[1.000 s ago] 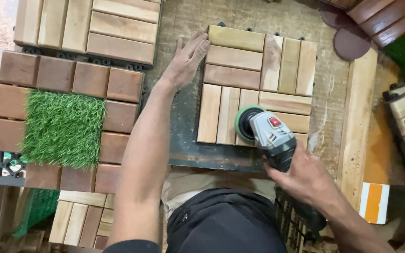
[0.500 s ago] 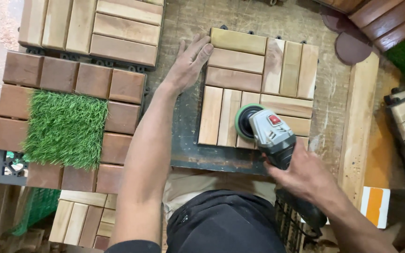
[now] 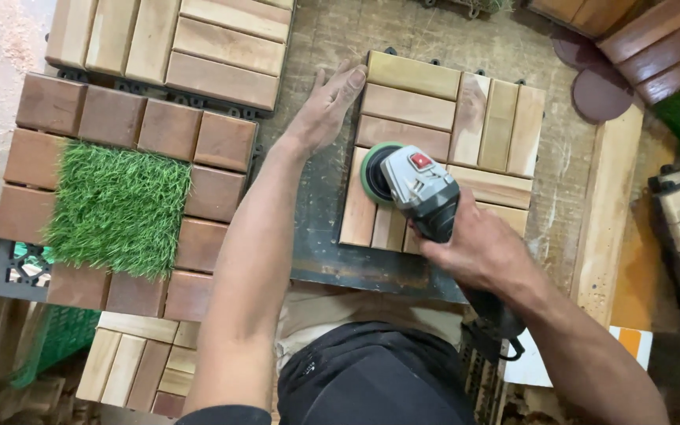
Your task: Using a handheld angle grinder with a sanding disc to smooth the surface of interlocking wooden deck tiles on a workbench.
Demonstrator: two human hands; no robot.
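Observation:
A light wooden slat tile lies on the worn workbench. My left hand rests flat against the tile's left edge, fingers on its top-left corner. My right hand grips the body of a grey angle sander with a red switch. Its green-rimmed disc presses on the tile's left slats.
A brown-framed tile with a green artificial grass square sits to the left. More light slat tiles lie at top left and bottom left. A wooden beam runs along the right, with round sanding discs behind it.
The sander has slid left across the tile, from its lower middle to its left slats. My left hand stays at the tile's top-left corner.

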